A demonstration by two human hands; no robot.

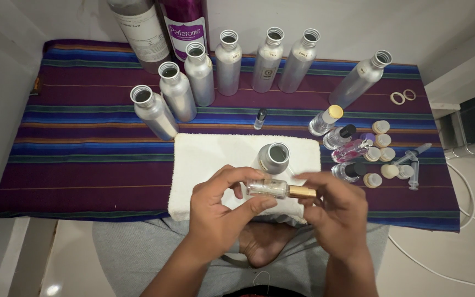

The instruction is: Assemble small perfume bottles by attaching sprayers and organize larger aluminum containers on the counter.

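**Small glass bottle held sideways over the white towel**

A small clear glass bottle (266, 188) was held on its side above a white towel (204, 159), just in front of an open aluminium bottle (274, 158) standing on that towel. The left hand (218, 212) was wrapped around the glass body, its fingers (248, 175) clamped over and under it. The bottle's gold cap (302, 192) was pinched by the fingers (315, 181) of the right hand (339, 214). The towel was spread on a striped purple cloth (83, 154). Behind it, open aluminium bottles (199, 74) were lined up. To the right, small capped vials (353, 149) and two syringes (413, 165) were laid near each other.
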